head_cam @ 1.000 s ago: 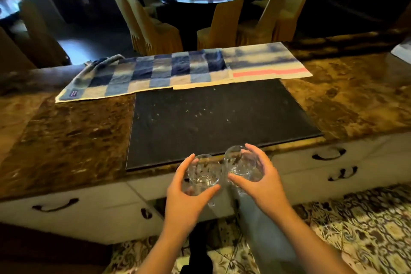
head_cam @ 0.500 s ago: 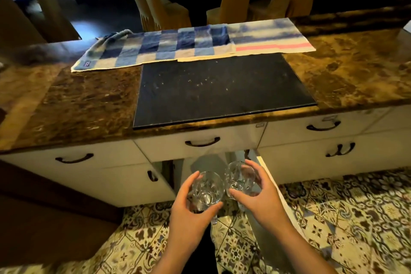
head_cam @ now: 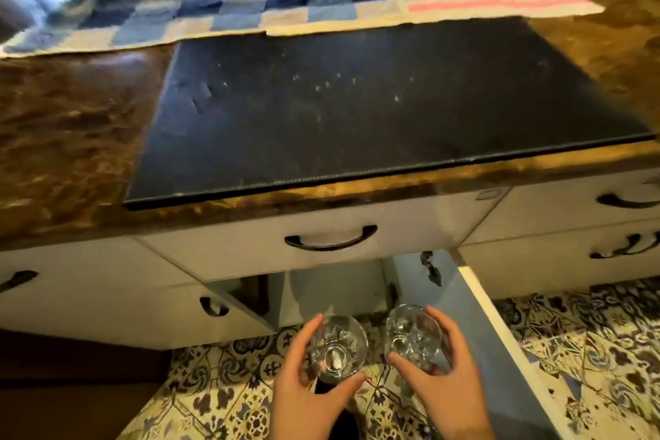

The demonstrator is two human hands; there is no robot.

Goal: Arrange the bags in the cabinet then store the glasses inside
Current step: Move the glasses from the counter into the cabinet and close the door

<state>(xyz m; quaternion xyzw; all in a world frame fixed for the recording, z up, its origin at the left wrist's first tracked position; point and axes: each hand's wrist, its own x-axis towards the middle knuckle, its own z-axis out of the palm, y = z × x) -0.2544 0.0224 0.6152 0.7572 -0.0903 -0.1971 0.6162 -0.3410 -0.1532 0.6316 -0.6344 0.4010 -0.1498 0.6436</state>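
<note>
Both hands each grip a clear glass: left hand [head_cam: 303, 386] wraps one glass [head_cam: 337, 350], right hand [head_cam: 443, 379] another glass [head_cam: 410, 336], before the open cabinet [head_cam: 332, 293] under the counter [head_cam: 64, 125].

No legible text; small label on drawer front [head_cam: 488, 195] possibly printed, too blurred.

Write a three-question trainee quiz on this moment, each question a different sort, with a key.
1. True or false: the left hand and the right hand each hold a glass.
2. The cabinet door below the counter is: A) open, B) shut.
3. Fill in: the checked towel lies on the ____.

Key: 1 true, left glass, right glass; 2 A; 3 counter.
</note>
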